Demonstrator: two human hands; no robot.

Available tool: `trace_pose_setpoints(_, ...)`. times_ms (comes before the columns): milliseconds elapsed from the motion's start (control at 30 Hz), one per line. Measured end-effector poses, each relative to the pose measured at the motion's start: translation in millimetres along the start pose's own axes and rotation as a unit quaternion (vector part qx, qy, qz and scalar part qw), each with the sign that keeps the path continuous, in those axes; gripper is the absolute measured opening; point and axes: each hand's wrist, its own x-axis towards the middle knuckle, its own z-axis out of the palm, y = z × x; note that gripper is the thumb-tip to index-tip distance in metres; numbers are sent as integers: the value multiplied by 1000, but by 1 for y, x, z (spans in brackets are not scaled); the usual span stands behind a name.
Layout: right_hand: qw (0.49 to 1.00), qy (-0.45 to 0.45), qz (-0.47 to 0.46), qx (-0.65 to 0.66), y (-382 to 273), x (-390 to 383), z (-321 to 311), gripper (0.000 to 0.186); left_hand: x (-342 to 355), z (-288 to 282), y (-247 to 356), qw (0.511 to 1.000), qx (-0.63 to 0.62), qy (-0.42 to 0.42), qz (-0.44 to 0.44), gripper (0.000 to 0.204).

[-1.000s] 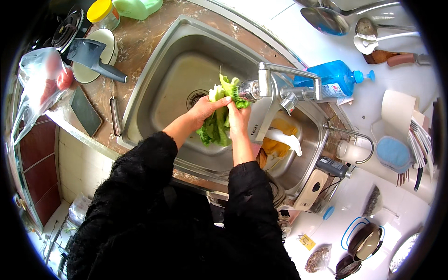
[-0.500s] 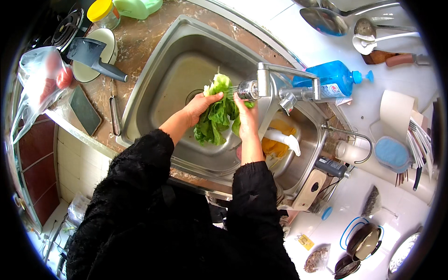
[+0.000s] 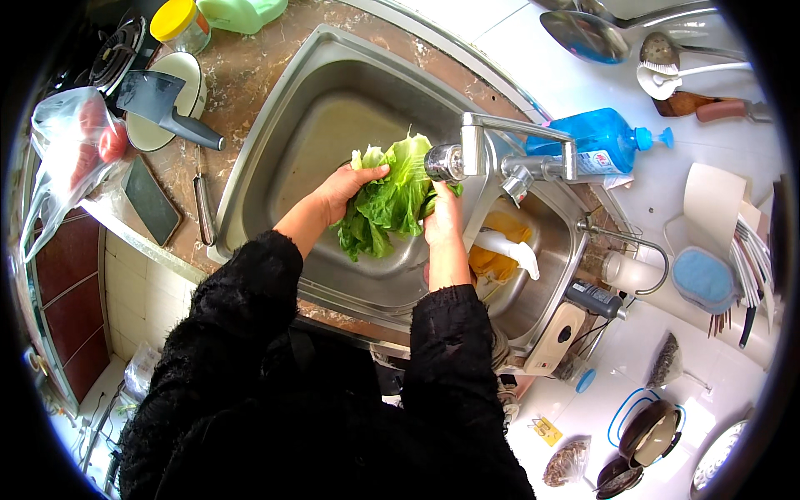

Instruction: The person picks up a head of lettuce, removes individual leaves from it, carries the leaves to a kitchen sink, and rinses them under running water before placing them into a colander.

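Observation:
Leafy green lettuce hangs over the large steel sink basin. My left hand is closed on its left side, thumb lying over the leaves. My right hand is closed on the lettuce's right edge, just below the cylindrical spout head of the steel faucet, which is right up against the leaves. Beside that basin is a smaller basin containing a yellow cloth and a white object too unclear to name.
A dark cleaver lies across a bowl left of the sink, near a bag of red produce, a dark slab and jar. Right are a blue bottle, hanging utensils and a knife holder.
My left hand has moved leftward, away from my right hand, which shifted a little right. The lettuce between them has spread wider and extends further left.

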Motion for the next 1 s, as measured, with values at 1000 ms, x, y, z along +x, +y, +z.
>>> trace_pose_setpoints(1000,982,-10,-85,-166,-7,-6,-4,30,13,14,1,995,17,-79,58,37)
